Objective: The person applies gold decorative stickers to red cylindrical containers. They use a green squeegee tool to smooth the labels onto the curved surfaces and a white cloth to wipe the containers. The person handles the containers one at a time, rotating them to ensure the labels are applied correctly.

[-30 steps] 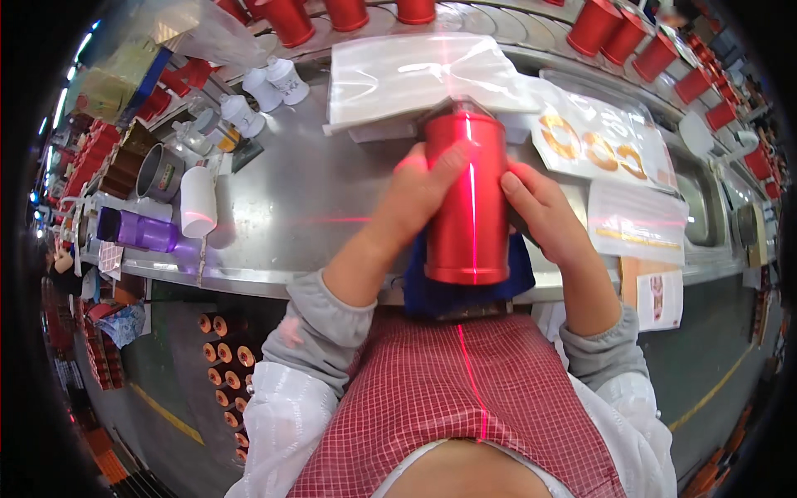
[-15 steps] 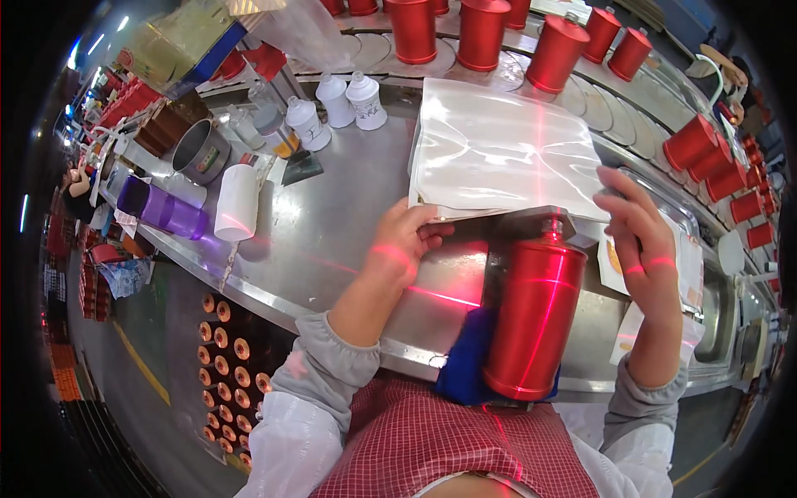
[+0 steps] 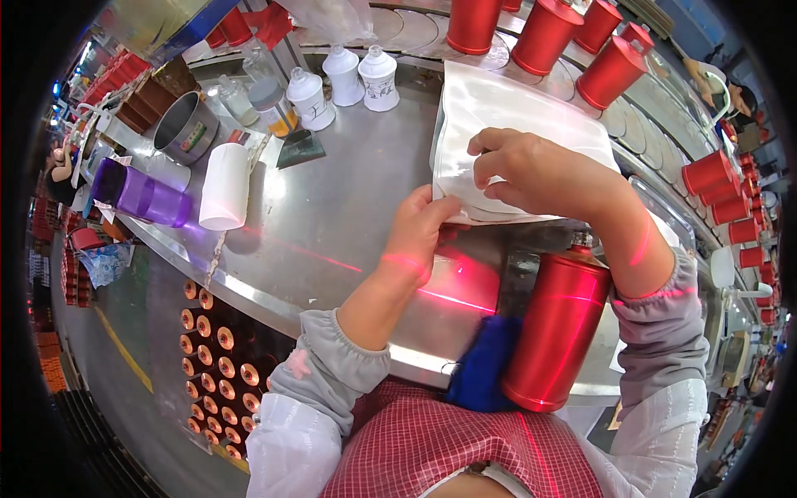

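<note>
A stack of glossy white sheets [image 3: 540,112] lies on the steel bench. My left hand [image 3: 422,226] pinches its near left corner between thumb and fingers. Over the stack is my right hand [image 3: 535,173], its fingers loosely bent and apart, with nothing visible in them; its thumb is hidden. Below my right forearm a red metal bottle [image 3: 556,328] with a silver neck leans at a tilt, its base towards my apron. A blue cloth [image 3: 484,365] sits against the bottle's left side. Red laser lines cross the bottle and both arms.
Three white bottles [image 3: 380,79] stand behind the bench's left part, near a steel pot [image 3: 187,129], a white roll [image 3: 224,187] and a purple container [image 3: 141,195]. Red canisters [image 3: 614,70] stand on the conveyor [image 3: 660,153] beyond. Several copper-coloured round tops [image 3: 226,367] show at lower left.
My right hand has swung left from beside the sheets to above them. My left hand keeps its pinch on the corner. The view has shifted slightly.
</note>
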Tool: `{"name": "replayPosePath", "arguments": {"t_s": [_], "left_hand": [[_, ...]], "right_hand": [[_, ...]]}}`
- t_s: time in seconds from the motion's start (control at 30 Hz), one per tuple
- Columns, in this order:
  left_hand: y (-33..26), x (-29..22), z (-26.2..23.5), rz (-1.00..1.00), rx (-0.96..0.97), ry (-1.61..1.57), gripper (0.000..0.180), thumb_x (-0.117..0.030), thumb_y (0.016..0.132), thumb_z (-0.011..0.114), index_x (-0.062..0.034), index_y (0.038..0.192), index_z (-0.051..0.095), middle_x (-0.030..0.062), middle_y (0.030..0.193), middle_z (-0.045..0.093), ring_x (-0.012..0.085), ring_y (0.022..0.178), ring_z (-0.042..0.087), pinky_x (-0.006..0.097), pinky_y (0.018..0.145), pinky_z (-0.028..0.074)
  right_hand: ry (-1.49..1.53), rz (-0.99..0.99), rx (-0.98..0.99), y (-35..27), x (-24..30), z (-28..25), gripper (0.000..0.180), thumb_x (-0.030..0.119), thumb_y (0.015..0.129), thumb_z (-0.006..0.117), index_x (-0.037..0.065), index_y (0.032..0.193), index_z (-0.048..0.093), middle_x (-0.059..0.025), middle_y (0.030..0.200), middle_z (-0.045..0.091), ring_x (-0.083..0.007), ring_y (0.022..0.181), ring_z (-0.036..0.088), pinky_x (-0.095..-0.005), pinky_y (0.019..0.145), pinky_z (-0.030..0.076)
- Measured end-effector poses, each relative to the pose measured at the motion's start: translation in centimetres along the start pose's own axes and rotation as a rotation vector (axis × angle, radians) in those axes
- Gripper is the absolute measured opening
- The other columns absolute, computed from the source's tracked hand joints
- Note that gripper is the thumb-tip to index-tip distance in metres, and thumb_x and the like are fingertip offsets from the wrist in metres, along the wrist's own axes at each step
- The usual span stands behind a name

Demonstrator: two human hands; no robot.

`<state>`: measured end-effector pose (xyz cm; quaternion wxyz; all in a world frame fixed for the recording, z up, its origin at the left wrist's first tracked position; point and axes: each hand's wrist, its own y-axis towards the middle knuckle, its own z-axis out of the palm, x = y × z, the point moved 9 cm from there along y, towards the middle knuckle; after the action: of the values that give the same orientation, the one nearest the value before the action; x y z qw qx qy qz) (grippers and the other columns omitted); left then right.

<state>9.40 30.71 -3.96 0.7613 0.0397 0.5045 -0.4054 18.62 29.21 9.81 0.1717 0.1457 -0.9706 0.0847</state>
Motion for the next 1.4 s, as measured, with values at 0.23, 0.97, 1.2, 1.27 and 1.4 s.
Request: {"name": "replayPosePath", "arguments": {"t_s": [0.23, 0.97, 1.2, 1.27, 1.4], "left_hand": [[0.0, -0.7, 0.8, 0.12, 0.019, -0.063, 0.02, -0.014, 0.089, 0.055, -0.0026, 0.105, 0.06, 0.0045, 0.094, 0.065, 0.0113, 0.081, 0.06, 0.026, 0.07, 0.046], [0.2, -0.4, -0.2, 0.234, -0.021, 0.2, 0.019, -0.013, 0.091, 0.055, 0.0011, 0.103, 0.058, 0.0013, 0.092, 0.06, 0.0061, 0.084, 0.052, 0.023, 0.077, 0.044], [-2.1, -12.8, 11.1, 1.445, 0.177, 1.461, 0.047, -0.006, 0.077, 0.062, -0.0098, 0.122, 0.053, 0.0128, 0.115, 0.058, 0.0344, 0.114, 0.049, 0.045, 0.101, 0.035], [2.7, -9.9, 14.8, 1.33, 0.358, 1.817, 0.051, -0.013, 0.079, 0.063, -0.0179, 0.129, 0.053, 0.0111, 0.122, 0.059, 0.0348, 0.124, 0.045, 0.045, 0.101, 0.038], [7.9, -4.9, 17.6, 1.153, 0.607, 2.178, 0.04, -0.031, 0.082, 0.066, -0.0197, 0.12, 0.063, 0.0087, 0.111, 0.065, 0.0337, 0.126, 0.046, 0.041, 0.097, 0.044]], "right_hand": [[0.043, 0.053, 0.101, 1.4, -1.2, 1.5, 0.016, 0.017, 0.081, 0.07, 0.002, 0.087, 0.067, -0.0132, 0.118, 0.059, -0.031, 0.1, 0.062, -0.0386, 0.086, 0.049], [0.083, 0.211, -0.476, -3.7, -12.3, -6.3, 0.012, 0.006, 0.085, 0.056, -0.002, 0.094, 0.059, -0.0101, 0.111, 0.059, -0.019, 0.096, 0.058, -0.0309, 0.083, 0.048], [0.403, 0.84, -0.489, -12.9, -19.9, -3.7, 0.026, 0.027, 0.089, 0.058, 0.007, 0.104, 0.064, 0.0016, 0.086, 0.057, -0.0074, 0.079, 0.051, -0.0272, 0.059, 0.043], [0.37, 0.72, -0.441, -12.1, -18.6, -2.8, 0.023, 0.025, 0.089, 0.058, 0.004, 0.099, 0.064, 0.0004, 0.088, 0.055, -0.0082, 0.078, 0.051, -0.0266, 0.061, 0.043], [0.041, 0.542, -0.675, -15.2, -16.9, -4.8, 0.024, 0.022, 0.094, 0.059, -0.001, 0.096, 0.062, -0.0049, 0.098, 0.058, -0.0134, 0.089, 0.055, -0.0282, 0.079, 0.045]]}}
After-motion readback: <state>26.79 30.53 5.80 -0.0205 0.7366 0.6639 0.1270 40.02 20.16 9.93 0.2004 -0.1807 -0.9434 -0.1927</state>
